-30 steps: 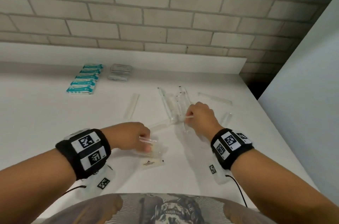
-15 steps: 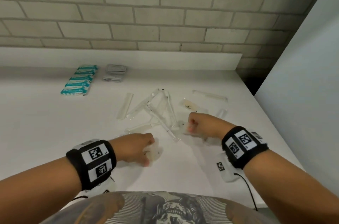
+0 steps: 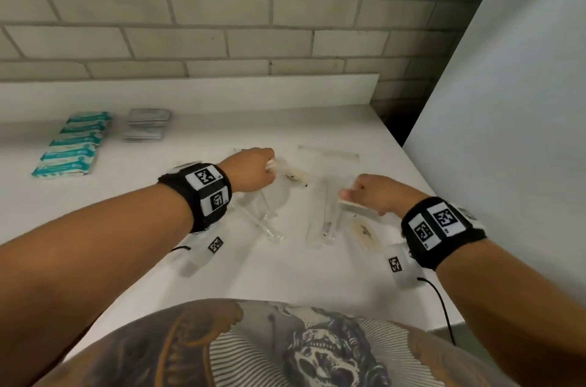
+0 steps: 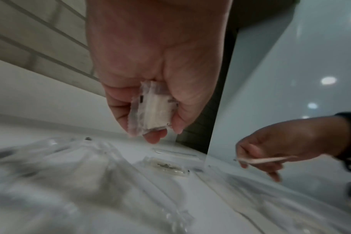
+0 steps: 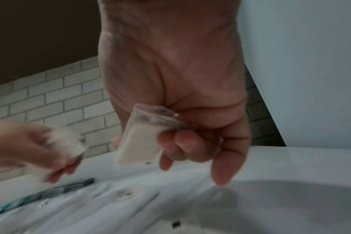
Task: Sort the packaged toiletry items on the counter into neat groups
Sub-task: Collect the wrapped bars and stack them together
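Observation:
My left hand point(image 3: 253, 169) point(image 4: 152, 114) pinches small clear packets point(image 4: 150, 110) with white contents, held above the white counter point(image 3: 142, 222). My right hand point(image 3: 367, 193) point(image 5: 182, 139) grips a similar cream packet point(image 5: 138, 142) point(image 3: 352, 204) a little above the counter. Between and below the hands lie long clear-wrapped sticks point(image 3: 266, 222) point(image 3: 326, 222) in a loose scatter. Two more cream packets lie flat: one point(image 3: 296, 177) by my left hand, another packet point(image 3: 364, 233) near my right wrist.
At the back left, teal-and-white packets point(image 3: 71, 145) sit in a neat row, beside a stack of grey sachets point(image 3: 146, 126). A long clear wrapper point(image 3: 329, 153) lies at the back right. A pale panel point(image 3: 507, 133) bounds the counter's right edge; a brick wall is behind.
My left hand moved from the near counter edge up and forward over the scattered sticks, carrying its packets. My right hand shifted right and now holds a cream packet. The head view tilted down.

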The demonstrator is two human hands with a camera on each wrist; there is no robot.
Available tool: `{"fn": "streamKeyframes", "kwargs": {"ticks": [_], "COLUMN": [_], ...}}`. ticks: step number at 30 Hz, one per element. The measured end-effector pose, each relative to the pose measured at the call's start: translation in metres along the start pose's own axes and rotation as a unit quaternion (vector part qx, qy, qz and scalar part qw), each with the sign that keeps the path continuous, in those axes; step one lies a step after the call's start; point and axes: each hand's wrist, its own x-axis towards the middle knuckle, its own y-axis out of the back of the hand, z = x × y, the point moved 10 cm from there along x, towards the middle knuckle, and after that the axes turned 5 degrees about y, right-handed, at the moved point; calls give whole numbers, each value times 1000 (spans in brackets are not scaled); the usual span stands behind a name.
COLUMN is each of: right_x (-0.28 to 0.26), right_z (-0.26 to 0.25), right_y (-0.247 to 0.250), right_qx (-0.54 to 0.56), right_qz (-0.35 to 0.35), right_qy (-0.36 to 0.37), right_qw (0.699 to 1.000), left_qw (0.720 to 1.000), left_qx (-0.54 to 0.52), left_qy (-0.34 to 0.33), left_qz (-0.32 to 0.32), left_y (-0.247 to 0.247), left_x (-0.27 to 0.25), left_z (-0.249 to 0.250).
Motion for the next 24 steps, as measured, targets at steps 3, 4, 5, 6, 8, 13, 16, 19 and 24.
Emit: {"fn": "streamKeyframes", "kwargs": {"ticks": [3, 4, 5, 6, 8, 13, 16, 19, 24], "right_x": [-8, -10, -9, -9, -8, -4, -1, 2, 10], "right_z": [23, 29, 35, 38, 41, 34, 27, 23, 18], "right_y": [-22, -28, -33, -36, -40, -43, -45, -45, -19], "right_qx": [-67, -97, -120, -130, -128, -86, -54, -61, -10], "right_qz": [-46, -48, -43, -34, -27, -39, -39, -24, 78], "right_qy": [-42, -57, -71, -83, -100, -81, -58, -47, -36], "right_qw": [996, 992, 989, 987, 986, 992, 996, 997, 996], "left_qw": [998, 996, 993, 990, 985, 991, 994, 993, 993], "left_qx": [54, 73, 88, 102, 125, 104, 26, -2, -114], "left_qy": [-32, -38, -46, -46, -53, -18, 46, 47, 38], "left_qz": [-22, -40, -58, -81, -111, -80, -98, -107, 4], "left_y": [-10, -16, -23, -32, -49, -62, -66, -65, -33], "left_x": [30, 37, 43, 46, 51, 53, 45, 30, -6], "left_z": [24, 31, 37, 41, 47, 43, 29, 29, 16]}}
